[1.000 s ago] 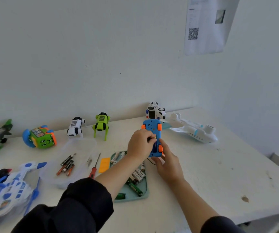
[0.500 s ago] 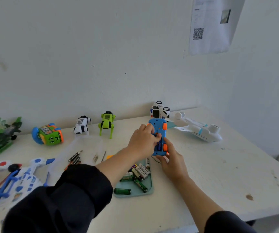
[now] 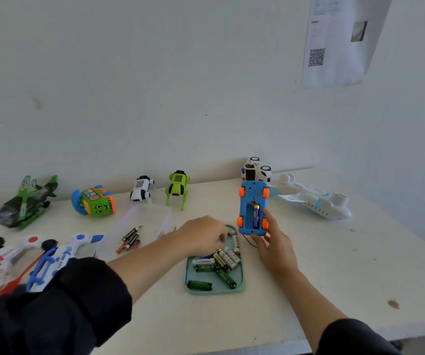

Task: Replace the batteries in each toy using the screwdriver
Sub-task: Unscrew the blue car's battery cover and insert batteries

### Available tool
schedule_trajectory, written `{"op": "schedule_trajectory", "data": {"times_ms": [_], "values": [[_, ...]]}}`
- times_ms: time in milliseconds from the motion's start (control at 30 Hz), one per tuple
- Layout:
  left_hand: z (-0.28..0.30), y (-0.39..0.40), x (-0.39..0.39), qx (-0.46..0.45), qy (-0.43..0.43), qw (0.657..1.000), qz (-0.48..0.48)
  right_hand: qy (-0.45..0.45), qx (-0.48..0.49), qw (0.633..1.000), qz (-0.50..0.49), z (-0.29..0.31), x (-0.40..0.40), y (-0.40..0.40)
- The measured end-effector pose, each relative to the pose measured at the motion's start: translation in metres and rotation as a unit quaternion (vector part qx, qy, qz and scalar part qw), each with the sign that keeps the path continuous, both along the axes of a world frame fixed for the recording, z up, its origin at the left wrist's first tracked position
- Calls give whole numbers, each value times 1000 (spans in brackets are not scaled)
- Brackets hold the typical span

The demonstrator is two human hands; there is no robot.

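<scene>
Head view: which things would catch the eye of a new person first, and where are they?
First the blue toy car, held bottom-up in the right hand at the centre, with one battery in its open compartment. Just left, the left hand reaches over the teal tray of loose batteries. Colourful toys line the wall behind.

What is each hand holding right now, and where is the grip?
The right hand holds the upturned blue toy car with orange wheels by its rear end. The left hand reaches into the green battery tray; any grip is hidden.
</scene>
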State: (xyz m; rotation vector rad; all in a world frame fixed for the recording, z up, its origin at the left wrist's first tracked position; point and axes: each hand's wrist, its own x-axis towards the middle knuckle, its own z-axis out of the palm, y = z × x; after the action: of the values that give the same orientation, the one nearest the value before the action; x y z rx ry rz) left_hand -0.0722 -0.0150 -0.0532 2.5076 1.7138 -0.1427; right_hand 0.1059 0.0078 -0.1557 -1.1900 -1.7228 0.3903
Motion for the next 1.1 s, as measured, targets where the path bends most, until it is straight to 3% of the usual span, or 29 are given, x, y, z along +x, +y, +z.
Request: {"op": "schedule_trajectory", "data": {"times_ms": [233, 433, 533, 600, 700, 800, 867, 1100], "values": [[-30, -6, -3, 22, 123, 991, 37, -12, -5, 1000, -1, 0, 0, 0], [-32, -2, 6, 13, 131, 989, 66, -13, -3, 1000, -2, 1, 0, -2], [-23, 2, 5, 37, 33, 993, 106, -11, -2, 1000, 0, 0, -1, 0], [-16, 5, 8, 76, -104, 985, 114, -9, -8, 1000, -1, 0, -1, 1], [-11, 12, 26, 117, -344, 923, 125, 4, -6, 1000, 1, 0, -1, 1], [-12, 33, 49, 76, -473, 844, 241, 17, -2, 1000, -2, 0, -1, 0], [-14, 42, 57, 30, -496, 815, 297, 23, -5, 1000, -2, -1, -4, 0], [-29, 64, 68, -3, -497, 830, 253, 40, -4, 999, 2, 0, 0, 4]]}}
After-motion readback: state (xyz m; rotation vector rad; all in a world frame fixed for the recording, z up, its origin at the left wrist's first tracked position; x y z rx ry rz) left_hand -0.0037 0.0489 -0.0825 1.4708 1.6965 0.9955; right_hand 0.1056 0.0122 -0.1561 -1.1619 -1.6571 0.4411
